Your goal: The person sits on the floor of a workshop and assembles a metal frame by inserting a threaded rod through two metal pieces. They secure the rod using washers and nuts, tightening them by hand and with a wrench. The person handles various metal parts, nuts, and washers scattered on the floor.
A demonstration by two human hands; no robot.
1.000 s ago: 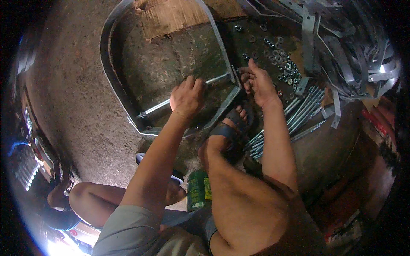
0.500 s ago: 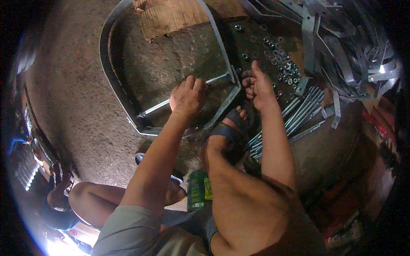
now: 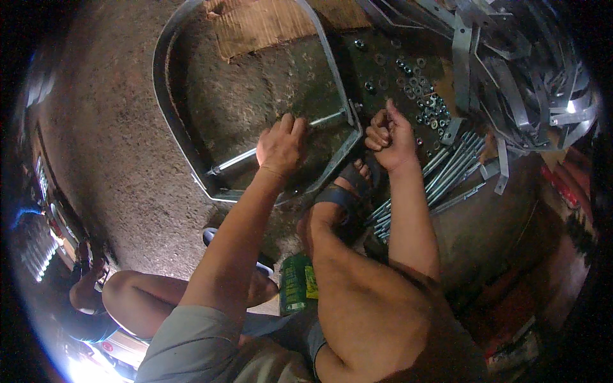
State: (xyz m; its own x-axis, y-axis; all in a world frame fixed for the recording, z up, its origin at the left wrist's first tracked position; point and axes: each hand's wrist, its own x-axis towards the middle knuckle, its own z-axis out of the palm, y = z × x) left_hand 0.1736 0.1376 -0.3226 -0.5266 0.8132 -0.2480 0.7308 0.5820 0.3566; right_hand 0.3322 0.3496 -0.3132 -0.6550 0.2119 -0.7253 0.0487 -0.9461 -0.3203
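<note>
Hands apart: the left hand (image 3: 281, 145) is closed around a rod (image 3: 236, 159); the right hand (image 3: 391, 137) is curled, contents indiscernible. The rod already spans the bent metal frame (image 3: 161, 73) on the floor (image 3: 121, 159); whether its right end is secured cannot be told. Outward, loose rods (image 3: 446, 167), nuts and washers (image 3: 435, 105) and piled metal strips (image 3: 465, 64) appear unassembled.

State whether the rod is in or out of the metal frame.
In: the rod spans the frame from side to side, the left hand on it.
</note>
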